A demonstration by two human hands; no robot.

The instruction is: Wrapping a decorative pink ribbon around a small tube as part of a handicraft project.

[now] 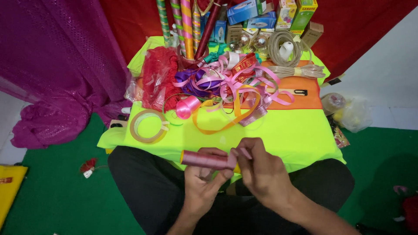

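Both hands grip a pink tube (208, 159).
Left hand (201, 180) clasps it; right hand (259, 167) pinches its end. Tape roll (149, 126), ribbons (226, 85) lie beyond.

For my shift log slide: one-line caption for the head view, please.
Left hand holds a pink roll while right hand pinches its end, over a yellow-green table heaped with ribbons.

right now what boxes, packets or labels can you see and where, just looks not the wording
Blue rectangular cardboard box: back edge of the table, top centre, tilted.
Green and yellow upright carton: back right, standing.
Plain brown cardboard box: right of the green carton, lower.
Small white and yellow carton: between the blue and green ones.
Red ribbon strip with gold print: in the ribbon pile.
Clear crumpled plastic bag: on the floor, right of the table.
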